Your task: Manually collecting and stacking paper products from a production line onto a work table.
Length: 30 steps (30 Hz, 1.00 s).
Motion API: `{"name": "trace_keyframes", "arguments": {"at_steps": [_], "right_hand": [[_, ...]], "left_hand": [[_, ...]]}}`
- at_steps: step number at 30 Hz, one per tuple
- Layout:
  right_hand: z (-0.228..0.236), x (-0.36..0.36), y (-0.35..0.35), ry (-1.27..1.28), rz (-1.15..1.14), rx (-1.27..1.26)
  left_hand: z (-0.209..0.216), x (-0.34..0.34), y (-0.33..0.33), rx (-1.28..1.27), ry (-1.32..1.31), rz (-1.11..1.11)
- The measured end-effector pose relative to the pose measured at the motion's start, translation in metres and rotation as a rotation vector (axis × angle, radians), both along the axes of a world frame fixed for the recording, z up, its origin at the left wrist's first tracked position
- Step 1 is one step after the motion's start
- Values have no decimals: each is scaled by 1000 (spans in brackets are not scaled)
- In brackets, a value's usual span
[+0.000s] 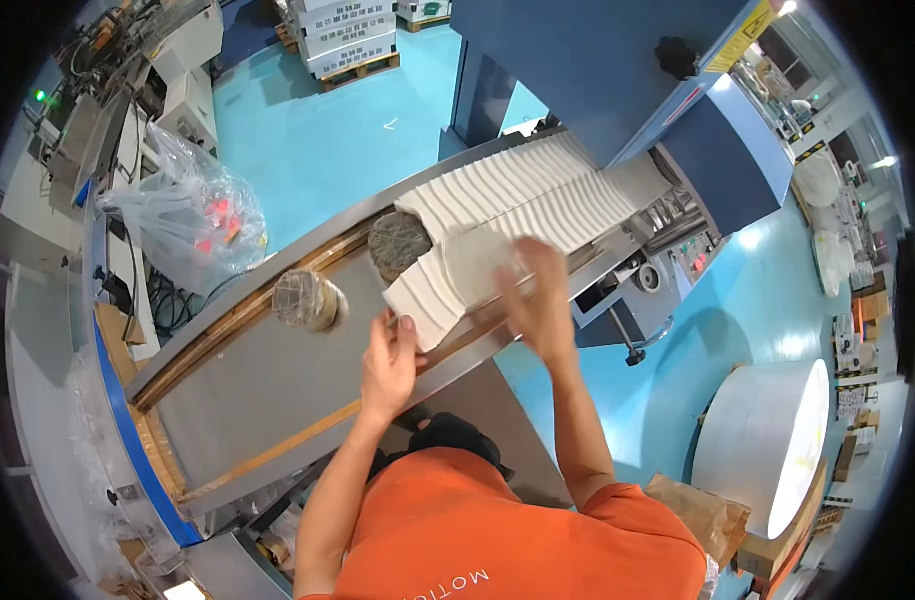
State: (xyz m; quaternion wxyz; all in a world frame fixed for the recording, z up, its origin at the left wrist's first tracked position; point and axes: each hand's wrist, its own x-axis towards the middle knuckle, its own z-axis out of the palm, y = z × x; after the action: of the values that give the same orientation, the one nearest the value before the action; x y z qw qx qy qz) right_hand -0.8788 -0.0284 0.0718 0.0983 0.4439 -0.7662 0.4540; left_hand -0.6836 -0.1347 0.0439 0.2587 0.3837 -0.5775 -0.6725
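Two rows of overlapping white, soft-looking folded sheets (537, 185) lie along a metal conveyor table, running from the blue machine down to my hands. My left hand (389, 368) grips the near corner of the last white sheets (427, 295), its thumb on top. Above the near row, my right hand (539, 300) is smeared by motion. A blurred pale sheet (482, 260) shows beside its fingers; whether the hand holds it is unclear. One round tape-wrapped weight (398, 246) rests against the end of the far row. A second wrapped cylinder (309, 300) stands farther left on the table.
Wooden strips (267, 440) edge the metal tabletop (267, 385). A large blue machine (567, 60) stands over the far right end, with a control panel (699, 262) beside it. At the left hangs a clear plastic bag (192, 200). A big white roll (757, 440) sits at the right.
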Motion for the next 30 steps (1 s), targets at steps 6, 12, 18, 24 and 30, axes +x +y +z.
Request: {"name": "trace_keyframes", "arguments": {"at_steps": [6,12,18,24,30], "right_hand": [[-34,-121,20,307,-646,94],[-40,-141,16,408,-670,145],[-30,-160,20,445,-622,342],[-38,-91,11,12,-251,385],[-18,-29,-13,-639,127,608]], "left_hand": [[-13,-7,14,-422,-128,-62],[-12,-5,9,-405,-111,-89],[-8,-3,5,-334,-72,-116],[-31,42,-9,-82,13,19],[17,161,-57,248,-103,84]]}}
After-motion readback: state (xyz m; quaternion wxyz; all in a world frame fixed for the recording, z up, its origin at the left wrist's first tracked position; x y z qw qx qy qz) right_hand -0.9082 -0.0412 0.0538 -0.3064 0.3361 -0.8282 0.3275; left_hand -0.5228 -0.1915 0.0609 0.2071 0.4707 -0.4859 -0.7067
